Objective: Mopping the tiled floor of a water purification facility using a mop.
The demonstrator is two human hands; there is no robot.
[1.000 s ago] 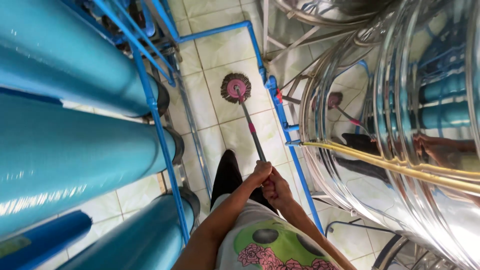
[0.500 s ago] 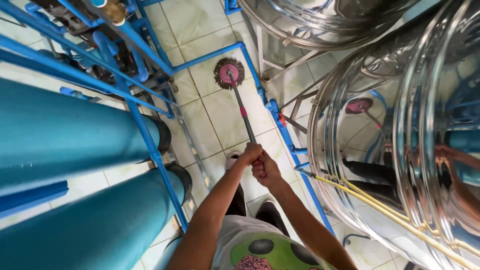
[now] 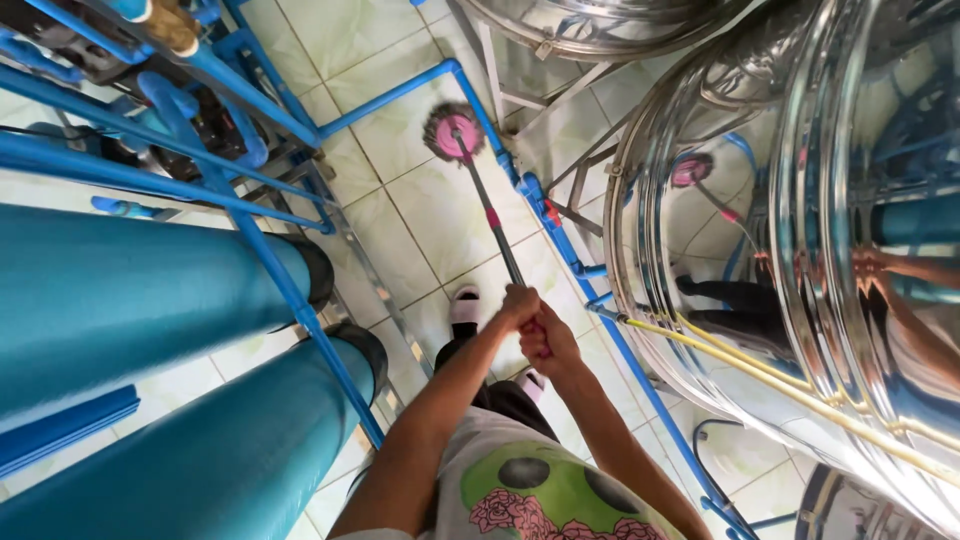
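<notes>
A mop with a round pink-and-grey head (image 3: 453,133) rests on the pale tiled floor (image 3: 400,215), its thin dark handle (image 3: 490,220) with a red band running back toward me. My left hand (image 3: 518,303) grips the handle's near end. My right hand (image 3: 548,340) is closed on the same handle just behind it. Both forearms reach forward over my printed shirt. My feet in white footwear stand on the tiles below the hands.
Large teal cylinders (image 3: 130,300) in a blue pipe frame (image 3: 270,265) fill the left. Shiny steel tanks (image 3: 800,230) stand at the right, reflecting the mop. A blue pipe (image 3: 560,245) and a yellow hose (image 3: 760,375) run along the tanks' base. The tiled aisle between is narrow.
The view has tilted upward along the aisle. The mop head now lies farther along the floor near the blue pipe corner. Both hands still hold the handle.
</notes>
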